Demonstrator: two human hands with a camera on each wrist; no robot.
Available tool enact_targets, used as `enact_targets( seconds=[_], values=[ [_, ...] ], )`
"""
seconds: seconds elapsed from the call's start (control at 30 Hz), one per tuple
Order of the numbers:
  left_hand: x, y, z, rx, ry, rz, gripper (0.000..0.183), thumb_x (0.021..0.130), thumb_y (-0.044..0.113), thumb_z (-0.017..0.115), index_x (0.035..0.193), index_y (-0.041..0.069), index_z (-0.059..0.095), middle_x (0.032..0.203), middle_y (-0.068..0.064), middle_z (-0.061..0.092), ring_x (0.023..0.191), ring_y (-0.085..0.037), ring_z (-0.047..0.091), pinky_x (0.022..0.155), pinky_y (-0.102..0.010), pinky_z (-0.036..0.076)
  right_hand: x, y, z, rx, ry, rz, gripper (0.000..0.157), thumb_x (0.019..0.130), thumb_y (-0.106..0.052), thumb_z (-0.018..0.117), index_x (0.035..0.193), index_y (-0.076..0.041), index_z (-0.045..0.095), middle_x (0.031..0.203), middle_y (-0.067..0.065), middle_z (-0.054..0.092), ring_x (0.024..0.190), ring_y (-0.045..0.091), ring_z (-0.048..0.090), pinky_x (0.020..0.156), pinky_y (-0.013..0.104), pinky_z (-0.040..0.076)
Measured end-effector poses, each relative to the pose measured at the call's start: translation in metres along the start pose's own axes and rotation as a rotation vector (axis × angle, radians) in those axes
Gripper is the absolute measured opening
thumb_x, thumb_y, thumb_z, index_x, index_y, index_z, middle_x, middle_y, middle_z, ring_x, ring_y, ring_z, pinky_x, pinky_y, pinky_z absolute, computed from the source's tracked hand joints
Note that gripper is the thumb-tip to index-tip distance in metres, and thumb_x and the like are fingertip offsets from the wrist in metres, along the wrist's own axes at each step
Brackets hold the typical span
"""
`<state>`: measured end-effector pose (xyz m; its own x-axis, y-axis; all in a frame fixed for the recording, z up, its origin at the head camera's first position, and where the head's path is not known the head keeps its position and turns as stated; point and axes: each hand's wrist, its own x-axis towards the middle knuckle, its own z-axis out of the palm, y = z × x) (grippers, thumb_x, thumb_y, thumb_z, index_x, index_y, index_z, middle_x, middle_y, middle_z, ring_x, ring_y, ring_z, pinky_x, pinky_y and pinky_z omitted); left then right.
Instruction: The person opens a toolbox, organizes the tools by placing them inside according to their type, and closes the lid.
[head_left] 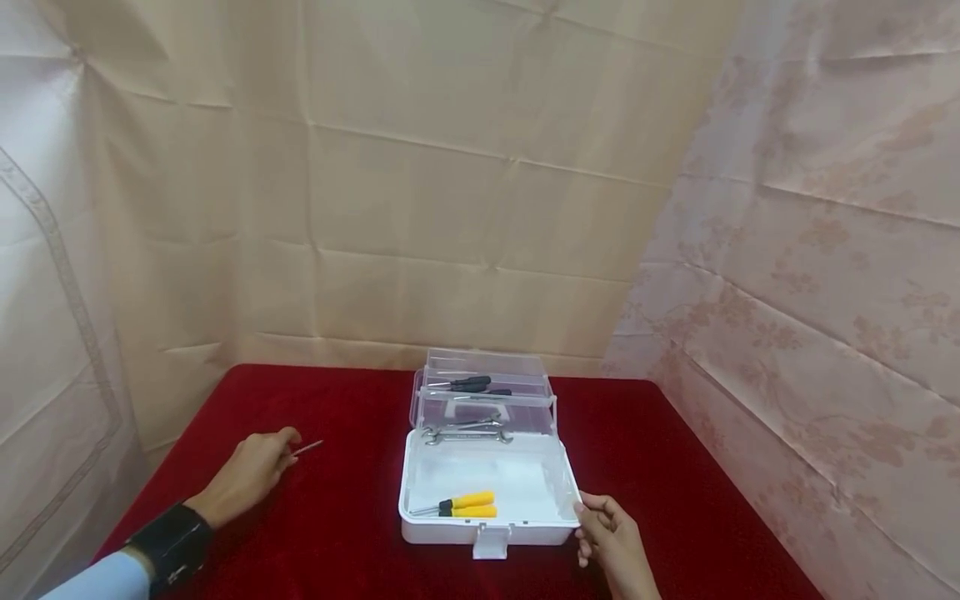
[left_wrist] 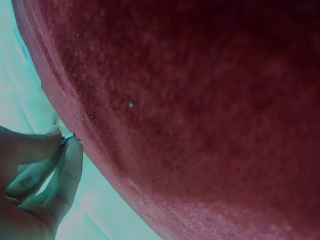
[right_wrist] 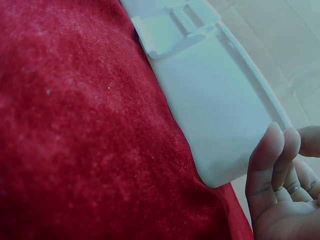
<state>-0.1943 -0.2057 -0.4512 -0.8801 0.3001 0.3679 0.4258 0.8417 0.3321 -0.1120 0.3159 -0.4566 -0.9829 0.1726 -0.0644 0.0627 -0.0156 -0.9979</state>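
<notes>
Over the left part of the red cloth, my left hand pinches a thin metal piece between thumb and fingers. Only a short end of it shows in the left wrist view, too little to tell its kind. A white toolbox stands in the middle of the table with its clear lid back. My right hand holds the box's front right corner, thumb at the rim. In the bottom lie yellow-handled screwdrivers. Open-end wrenches lie in the lower tray, and black-handled screwdrivers in the upper one.
Red velvety cloth covers the table. The box's white latch hangs down at the front. Behind the table hangs a creased beige curtain; a flowered pale curtain hangs along the right side.
</notes>
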Motion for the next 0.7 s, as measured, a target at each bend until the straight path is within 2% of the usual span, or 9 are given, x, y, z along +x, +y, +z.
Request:
enact_targets(
  seconds=[0.17,0.3,0.7],
  values=[
    [0.0,0.002,-0.002,-0.023,-0.035,-0.041,0.014,0.078,-0.003,0.074,0.088,0.006,0.069,0.074,0.004,0.062,0.065,-0.006,0.053,0.058,-0.024,0.046,0.0,-0.001,-0.001,0.003,-0.001,0.003,0.054,0.089,-0.023,0.07,0.127,0.009,0.049,0.075,0.01,0.052,0.051,0.013,0.044,0.048,0.03,0.045],
    [0.0,0.004,-0.001,-0.011,-0.049,-0.048,0.013,0.079,-0.004,0.072,0.085,0.008,0.07,0.074,0.005,0.062,0.066,-0.007,0.053,0.06,-0.026,0.047,-0.001,-0.001,-0.001,0.002,0.002,0.006,0.054,0.089,-0.022,0.07,0.127,0.009,0.049,0.075,0.01,0.052,0.05,0.014,0.044,0.048,0.03,0.045],
    [0.004,0.011,0.004,-0.006,0.071,0.0,0.013,0.078,-0.002,0.074,0.082,0.009,0.068,0.07,0.006,0.058,0.063,-0.006,0.05,0.059,-0.026,0.047,0.001,0.001,-0.001,0.006,-0.002,0.0,0.053,0.089,-0.021,0.07,0.127,0.009,0.049,0.074,0.009,0.052,0.05,0.013,0.044,0.047,0.03,0.045]
  ],
)
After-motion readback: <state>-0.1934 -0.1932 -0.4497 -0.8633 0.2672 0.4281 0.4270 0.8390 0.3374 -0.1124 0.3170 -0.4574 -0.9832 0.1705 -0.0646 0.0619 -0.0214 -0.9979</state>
